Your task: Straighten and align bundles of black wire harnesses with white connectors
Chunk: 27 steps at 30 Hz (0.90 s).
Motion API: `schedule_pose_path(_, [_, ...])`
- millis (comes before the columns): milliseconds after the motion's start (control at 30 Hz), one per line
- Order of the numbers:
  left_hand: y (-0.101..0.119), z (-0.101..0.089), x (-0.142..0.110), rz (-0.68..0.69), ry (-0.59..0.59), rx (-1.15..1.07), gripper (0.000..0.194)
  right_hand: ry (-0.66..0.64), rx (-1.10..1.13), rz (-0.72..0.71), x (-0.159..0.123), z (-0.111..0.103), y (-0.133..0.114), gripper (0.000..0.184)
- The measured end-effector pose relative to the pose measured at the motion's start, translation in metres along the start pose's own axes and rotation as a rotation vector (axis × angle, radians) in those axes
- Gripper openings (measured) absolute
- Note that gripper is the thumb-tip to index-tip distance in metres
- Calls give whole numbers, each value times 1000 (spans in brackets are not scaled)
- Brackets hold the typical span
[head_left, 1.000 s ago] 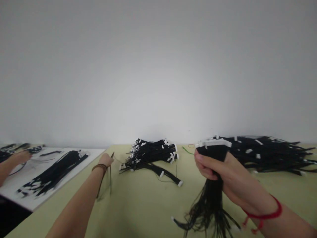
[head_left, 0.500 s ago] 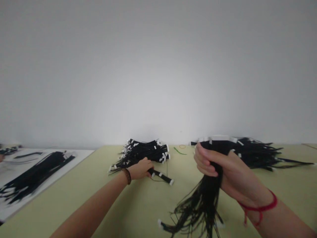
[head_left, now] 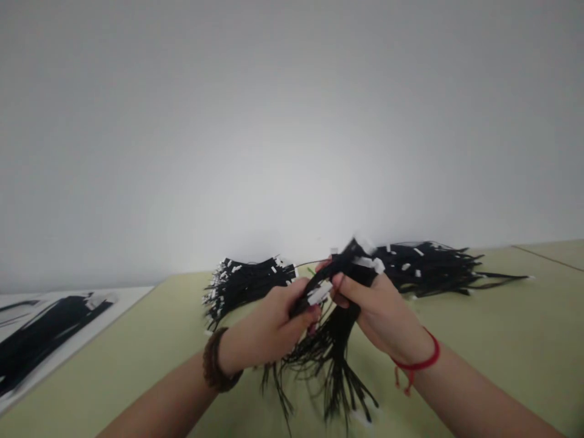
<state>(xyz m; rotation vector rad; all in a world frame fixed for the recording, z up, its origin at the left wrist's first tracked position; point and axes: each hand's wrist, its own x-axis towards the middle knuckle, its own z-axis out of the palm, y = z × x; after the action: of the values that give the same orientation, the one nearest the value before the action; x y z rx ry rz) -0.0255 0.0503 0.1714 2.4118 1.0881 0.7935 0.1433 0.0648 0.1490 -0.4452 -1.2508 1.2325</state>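
My right hand [head_left: 381, 310] is closed round a thick bundle of black cables [head_left: 340, 340] with white connectors; the loose ends hang down toward the table. My left hand [head_left: 269, 328] is closed on a single black cable [head_left: 312, 291] with a white plug and holds it against the bundle. The two hands meet just above the yellow-green table [head_left: 479, 340]. A brown bracelet sits on my left wrist, a red string on my right.
A pile of bundled black cables [head_left: 244, 283] lies behind my left hand. A larger loose heap of cables [head_left: 438, 267] lies at the back right. A white board [head_left: 55, 328] with more black cables is at the left. A plain wall stands behind.
My left hand has lifted a cable off the table beside the middle pile and brought it to the bundle in my right hand. The view has shifted right and is slightly blurred.
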Motion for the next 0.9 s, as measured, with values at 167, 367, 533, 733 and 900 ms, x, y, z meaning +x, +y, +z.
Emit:
schedule_pose_path(167, [6, 25, 12, -11, 52, -147, 17, 49, -45, -159, -5, -8, -13, 19])
schedule_pose_path(367, [6, 19, 12, -122, -105, -254, 32, 6, -81, -183, 0, -19, -36, 24])
schedule_pose_path(533, [4, 16, 10, -222, -130, -347, 40, 25, 72, -122, 9, -25, -32, 14])
schedule_pose_path(733, [-12, 10, 2, -267, 153, -461, 36, 158, 304, -203, 20, -46, -40, 19])
schedule_pose_path(900, [-41, 3, -11, -327, 381, -340, 31, 244, 382, -326, 26, -75, -61, 19])
